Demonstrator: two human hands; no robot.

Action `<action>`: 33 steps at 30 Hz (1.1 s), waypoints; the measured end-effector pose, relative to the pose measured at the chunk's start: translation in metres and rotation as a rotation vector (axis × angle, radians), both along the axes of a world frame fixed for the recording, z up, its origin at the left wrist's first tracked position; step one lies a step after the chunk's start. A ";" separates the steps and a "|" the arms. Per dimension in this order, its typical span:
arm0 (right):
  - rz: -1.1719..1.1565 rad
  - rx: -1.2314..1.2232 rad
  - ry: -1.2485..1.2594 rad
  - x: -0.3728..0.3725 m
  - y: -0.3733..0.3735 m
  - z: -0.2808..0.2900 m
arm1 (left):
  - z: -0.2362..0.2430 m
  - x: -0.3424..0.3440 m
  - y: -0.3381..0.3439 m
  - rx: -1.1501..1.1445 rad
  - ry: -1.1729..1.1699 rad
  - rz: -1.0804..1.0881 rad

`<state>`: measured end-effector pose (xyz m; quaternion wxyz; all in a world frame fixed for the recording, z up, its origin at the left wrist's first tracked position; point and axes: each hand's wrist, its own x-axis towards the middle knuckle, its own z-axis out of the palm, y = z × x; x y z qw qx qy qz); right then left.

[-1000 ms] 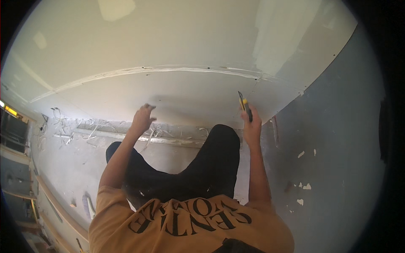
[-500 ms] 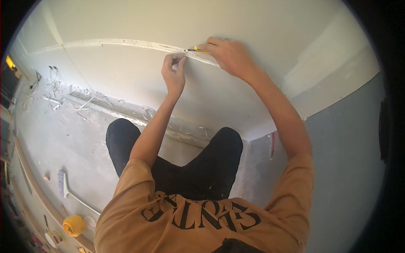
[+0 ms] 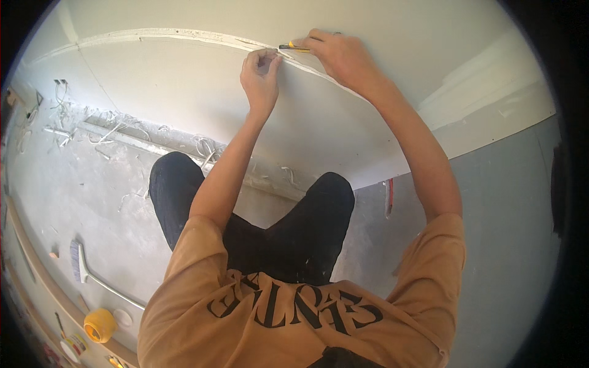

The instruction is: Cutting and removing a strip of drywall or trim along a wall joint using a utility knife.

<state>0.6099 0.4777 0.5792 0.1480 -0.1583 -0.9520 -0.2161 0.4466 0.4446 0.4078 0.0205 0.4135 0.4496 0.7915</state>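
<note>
A pale wall panel [image 3: 202, 73] in front of me has a long, rough white groove [image 3: 184, 34] across it. In my right hand [image 3: 348, 61] is a yellow and black utility knife [image 3: 300, 48], its front end at the groove. Just below and left of the knife, my left hand [image 3: 260, 83] has its thumb and fingers drawn together against the groove. Whatever those fingers pinch, if anything, is too small to make out.
White scraps and strips [image 3: 113, 132] litter the floor beside a long bar [image 3: 141, 144] along the wall's foot. To the left lie a long-handled brush [image 3: 78, 262], a yellow round container [image 3: 100, 325] and a long wooden strip [image 3: 46, 282]. A red object [image 3: 389, 195] is right of my knees.
The whole view has shifted a little. Both hands have moved slightly right along the groove, and the knife's front end has come closer to my left fingertips.
</note>
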 end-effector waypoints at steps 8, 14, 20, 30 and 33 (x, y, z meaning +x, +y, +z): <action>-0.059 0.041 -0.108 0.012 -0.008 0.013 | -0.002 -0.004 0.002 0.002 -0.047 -0.021; -0.102 0.041 -0.111 0.040 -0.018 0.018 | -0.001 0.001 0.003 -0.007 0.114 0.071; -0.141 0.070 -0.120 0.092 -0.021 0.015 | 0.007 0.034 -0.011 0.021 0.383 0.045; -0.196 0.104 -0.130 0.146 -0.022 0.016 | 0.006 0.058 0.003 -0.005 0.392 -0.057; -0.163 0.073 -0.112 0.163 -0.022 0.017 | 0.008 0.067 -0.006 -0.021 0.530 -0.012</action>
